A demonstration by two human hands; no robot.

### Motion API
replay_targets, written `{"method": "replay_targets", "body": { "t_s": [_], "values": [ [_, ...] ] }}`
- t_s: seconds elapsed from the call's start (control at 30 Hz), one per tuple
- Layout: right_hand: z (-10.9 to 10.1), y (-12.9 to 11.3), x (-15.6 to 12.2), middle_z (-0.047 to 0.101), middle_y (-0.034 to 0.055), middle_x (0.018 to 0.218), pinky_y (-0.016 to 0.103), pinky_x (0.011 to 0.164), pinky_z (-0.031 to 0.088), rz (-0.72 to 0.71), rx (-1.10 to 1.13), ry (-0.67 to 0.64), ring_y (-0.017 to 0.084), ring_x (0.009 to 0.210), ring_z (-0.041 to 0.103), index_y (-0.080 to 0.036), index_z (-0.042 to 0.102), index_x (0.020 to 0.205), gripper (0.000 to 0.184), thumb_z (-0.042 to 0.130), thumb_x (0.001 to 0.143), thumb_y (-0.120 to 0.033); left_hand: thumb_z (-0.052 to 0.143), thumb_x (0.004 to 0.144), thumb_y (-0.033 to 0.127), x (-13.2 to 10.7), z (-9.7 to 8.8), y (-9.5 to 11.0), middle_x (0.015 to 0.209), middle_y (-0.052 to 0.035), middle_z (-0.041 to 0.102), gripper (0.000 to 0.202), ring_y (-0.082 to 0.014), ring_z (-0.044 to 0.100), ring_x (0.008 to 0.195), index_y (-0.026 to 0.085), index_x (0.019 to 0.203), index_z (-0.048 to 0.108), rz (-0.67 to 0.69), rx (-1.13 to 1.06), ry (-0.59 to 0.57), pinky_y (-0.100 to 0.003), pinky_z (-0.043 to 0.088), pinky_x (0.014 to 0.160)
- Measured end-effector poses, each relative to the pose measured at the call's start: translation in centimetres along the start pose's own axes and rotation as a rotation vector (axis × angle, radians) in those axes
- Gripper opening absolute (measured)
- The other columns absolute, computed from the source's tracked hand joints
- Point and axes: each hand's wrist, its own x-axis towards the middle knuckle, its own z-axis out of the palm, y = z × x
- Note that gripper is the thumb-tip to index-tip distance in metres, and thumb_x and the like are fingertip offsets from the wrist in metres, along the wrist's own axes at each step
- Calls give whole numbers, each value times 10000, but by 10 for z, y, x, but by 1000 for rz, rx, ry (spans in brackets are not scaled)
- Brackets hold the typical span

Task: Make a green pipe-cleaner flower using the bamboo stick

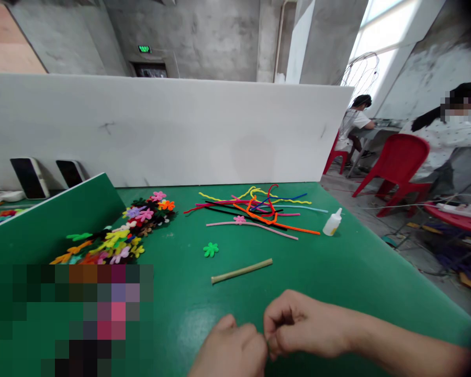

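My left hand (233, 348) and my right hand (298, 325) meet low over the green table, both with fingers curled in. Between their fingertips a tiny bit of green shows; what they pinch is mostly hidden. Just beyond them lies a tan stick (242, 271), slightly slanted. A green pipe-cleaner flower (211, 250) rests to its upper left. Farther back is a loose bunch of coloured pipe cleaners (255, 209), with a pink flower (239, 220) among them. A small white glue bottle (332, 222) stands upright at the right.
Many fuzzy flowers (118, 238) are heaped at the left beside a green divider (63, 225). A white panel (215, 131) closes the table's back edge, with two phones (29, 178) leaning there. Right of the table are a red chair (396, 162) and two seated people.
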Motion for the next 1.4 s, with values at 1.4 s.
{"method": "replay_targets", "body": {
  "t_s": [1.4],
  "values": [
    [-36,-8,68,459,-51,566,192,441,240,-225,361,622,50,455,356,-133,546,705,182,536,721,-314,541,743,208,55,15,-49,496,6,579,111,-90,506,393,110,695,560,-1070,-1506,474,-208,367,448]
  ]
}}
